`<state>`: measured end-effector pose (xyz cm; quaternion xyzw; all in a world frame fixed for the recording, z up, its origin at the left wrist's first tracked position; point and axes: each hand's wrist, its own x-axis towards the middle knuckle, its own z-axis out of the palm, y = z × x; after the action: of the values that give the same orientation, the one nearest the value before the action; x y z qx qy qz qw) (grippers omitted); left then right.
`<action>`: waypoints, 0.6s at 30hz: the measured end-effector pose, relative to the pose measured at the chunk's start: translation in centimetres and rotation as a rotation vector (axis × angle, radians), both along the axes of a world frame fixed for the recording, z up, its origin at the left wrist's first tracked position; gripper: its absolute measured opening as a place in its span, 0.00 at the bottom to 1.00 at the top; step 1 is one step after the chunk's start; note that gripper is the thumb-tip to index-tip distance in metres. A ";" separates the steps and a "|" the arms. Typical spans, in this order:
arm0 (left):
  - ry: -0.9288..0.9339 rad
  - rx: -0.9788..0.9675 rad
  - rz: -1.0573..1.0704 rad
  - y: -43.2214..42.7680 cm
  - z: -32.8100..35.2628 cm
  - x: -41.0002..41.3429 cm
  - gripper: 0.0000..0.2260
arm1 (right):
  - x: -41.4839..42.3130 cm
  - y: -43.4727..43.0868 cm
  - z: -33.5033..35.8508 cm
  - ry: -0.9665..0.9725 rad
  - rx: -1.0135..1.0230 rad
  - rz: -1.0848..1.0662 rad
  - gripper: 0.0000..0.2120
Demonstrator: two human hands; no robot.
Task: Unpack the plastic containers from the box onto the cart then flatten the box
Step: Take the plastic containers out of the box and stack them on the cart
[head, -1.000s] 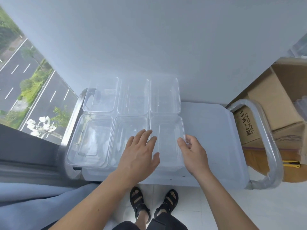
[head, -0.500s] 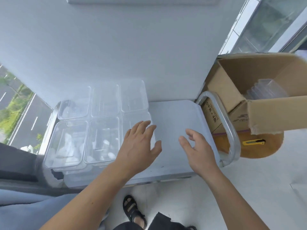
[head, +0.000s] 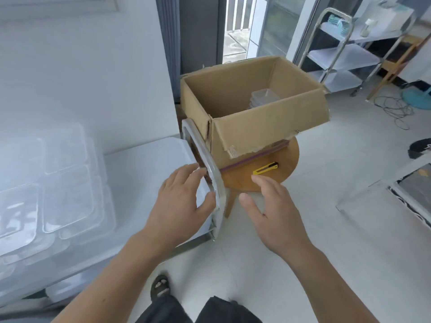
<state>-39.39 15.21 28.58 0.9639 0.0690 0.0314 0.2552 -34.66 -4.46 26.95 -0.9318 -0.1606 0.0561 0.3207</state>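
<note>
Closest in are the two hands, and both hold nothing. The left hand [head: 184, 201] has its fingers spread loose over the end of the cart [head: 144, 164], right by the bent metal handle [head: 211, 173] – I cannot tell if the thumb touches it. The right hand [head: 272, 213] is open too, fingers straight, out over the floor by the front of the wooden stool [head: 247, 180]. On the left part of the cart lie the clear containers [head: 65, 183], side by side in rows. A yellow knife [head: 265, 168] lies on the stool, just past the right hand's fingers. The box [head: 268, 127] sits on the stool behind it, open at the top, with its long side running left to right across the view. Inside, down at the right end, is a stack of containers [head: 264, 95] not yet taken out. That stack lies ahead of both hands and off to the right – so the right hand is nearer to it, and I think it has to go up and over the front wall of the box to get in. Far back stands a metal shelf rack [head: 345, 54].
</note>
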 end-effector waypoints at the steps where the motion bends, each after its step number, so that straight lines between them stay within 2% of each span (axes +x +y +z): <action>1: 0.003 -0.007 -0.014 -1.0 0.1 0.6 0.31 | 0.2 -1.3 0.1 -0.018 -0.021 -0.009 0.28; 4: 0.001 -0.002 -0.070 -3.4 0.3 2.6 0.29 | 1.1 -4.3 0.1 -0.062 -0.032 -0.047 0.34; 8: -0.009 -0.005 -0.123 -5.7 0.6 6.0 0.30 | 3.1 -6.6 -0.1 -0.050 -0.011 -0.092 0.34; 14: -0.036 -0.048 -0.186 -8.1 -0.1 12.4 0.22 | 8.7 -8.7 0.7 -0.077 -0.075 -0.116 0.35; 18: -0.027 -0.076 -0.195 -9.0 -0.5 17.4 0.25 | 13.3 -9.4 1.4 -0.099 -0.142 -0.111 0.35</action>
<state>-22.03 6.20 28.07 0.9552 -0.0272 0.0168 0.2943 -21.37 -13.90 28.39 -0.9613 -0.1200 0.0036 0.2481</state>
